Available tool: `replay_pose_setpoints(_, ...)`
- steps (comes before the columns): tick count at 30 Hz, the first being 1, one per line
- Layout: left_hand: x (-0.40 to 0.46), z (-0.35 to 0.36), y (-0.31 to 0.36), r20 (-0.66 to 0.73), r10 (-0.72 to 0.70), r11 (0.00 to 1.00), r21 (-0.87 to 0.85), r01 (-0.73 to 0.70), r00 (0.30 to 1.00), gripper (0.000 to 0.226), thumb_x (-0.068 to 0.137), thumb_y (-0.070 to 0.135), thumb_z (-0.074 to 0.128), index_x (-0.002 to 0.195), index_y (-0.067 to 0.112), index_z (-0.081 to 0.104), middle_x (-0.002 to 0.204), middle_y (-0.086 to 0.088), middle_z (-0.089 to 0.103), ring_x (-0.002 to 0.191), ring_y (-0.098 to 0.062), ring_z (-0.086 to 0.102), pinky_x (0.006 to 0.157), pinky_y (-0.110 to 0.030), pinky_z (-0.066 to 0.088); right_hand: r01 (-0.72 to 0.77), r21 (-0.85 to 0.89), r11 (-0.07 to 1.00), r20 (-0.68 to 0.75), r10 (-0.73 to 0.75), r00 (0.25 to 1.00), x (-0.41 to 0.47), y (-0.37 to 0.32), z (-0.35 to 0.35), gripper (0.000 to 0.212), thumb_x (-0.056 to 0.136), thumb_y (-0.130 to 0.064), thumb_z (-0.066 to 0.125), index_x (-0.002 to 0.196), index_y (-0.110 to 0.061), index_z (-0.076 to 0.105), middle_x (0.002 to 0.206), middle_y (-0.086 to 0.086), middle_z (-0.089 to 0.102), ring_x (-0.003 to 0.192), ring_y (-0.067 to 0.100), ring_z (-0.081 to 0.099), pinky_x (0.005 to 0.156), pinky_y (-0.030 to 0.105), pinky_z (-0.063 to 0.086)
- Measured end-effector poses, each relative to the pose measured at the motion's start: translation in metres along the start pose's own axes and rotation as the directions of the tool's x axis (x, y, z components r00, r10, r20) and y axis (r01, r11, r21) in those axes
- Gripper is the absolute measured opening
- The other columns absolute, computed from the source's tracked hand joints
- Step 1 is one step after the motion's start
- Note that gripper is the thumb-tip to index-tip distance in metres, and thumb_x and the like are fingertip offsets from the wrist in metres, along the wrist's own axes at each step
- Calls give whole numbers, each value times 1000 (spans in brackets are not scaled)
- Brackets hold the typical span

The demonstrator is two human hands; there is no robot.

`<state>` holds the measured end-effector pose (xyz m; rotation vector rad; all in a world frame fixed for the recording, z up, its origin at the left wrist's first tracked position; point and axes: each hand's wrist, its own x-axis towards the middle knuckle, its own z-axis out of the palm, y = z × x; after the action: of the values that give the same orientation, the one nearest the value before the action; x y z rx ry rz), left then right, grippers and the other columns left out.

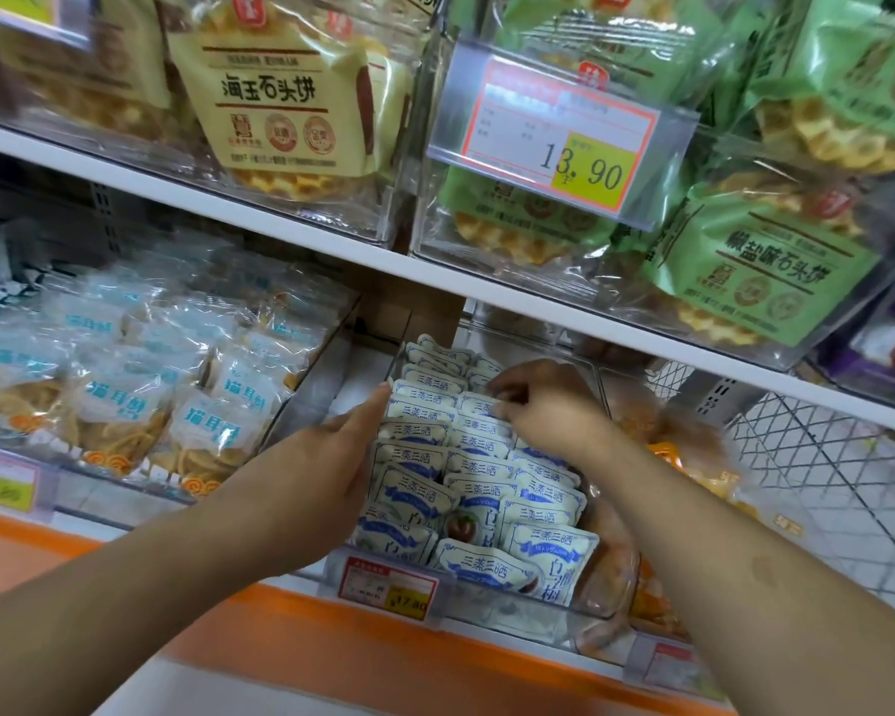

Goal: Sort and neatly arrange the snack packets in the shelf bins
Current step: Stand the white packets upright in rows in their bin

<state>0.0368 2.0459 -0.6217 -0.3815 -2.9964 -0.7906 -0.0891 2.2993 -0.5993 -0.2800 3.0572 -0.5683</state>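
Nearest, a price tag [386, 587] hangs on the front of the clear bin [564, 620], where the white-and-blue snack packets [466, 472] stand in two rows. The left hand [332, 459] lies open and flat against the left row. The right hand [543, 405] pinches a packet in the right row. Beyond, the upper shelf [301, 222] carries waffle biscuit bags [280, 95].

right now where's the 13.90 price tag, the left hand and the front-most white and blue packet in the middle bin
13.90 price tag [587, 170]: head view, on the yellow patch with the number.
left hand [332, 472]: head view, on the back of the hand.
front-most white and blue packet [487, 568]: head view, on its printed front face.
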Motion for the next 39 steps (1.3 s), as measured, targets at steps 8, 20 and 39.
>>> replay_pose_setpoints(8,0,-1,4,-9,0,1000,10,0,1000,74,106,22,39,161,29,-12,140,-2,56,88,-8,58,82,-27,51,50,-219,975,118,-25,993,-14,28,-30,48,98,-4,59,131,-38,68,115,-11,58,96,15,66,66,20,49)
replay_pose_setpoints(20,-1,-2,6,-26,9,1000,21,-8,1000,75,106,21,39,161,30,-11,144,4,56,116,-12,60,92,-28,51,55,-183,981,209,-16,978,-14,33,-41,61,96,8,45,133,-34,70,139,-9,66,122,13,62,94,27,53)
replay_pose_setpoints(39,-3,-5,12,-16,-5,999,52,6,1000,75,106,23,39,160,32,-12,138,3,59,108,-10,61,90,-27,52,-26,-238,971,118,55,992,-21,29,-35,45,75,-34,94,117,-25,78,107,-9,77,94,9,70,89,29,61)
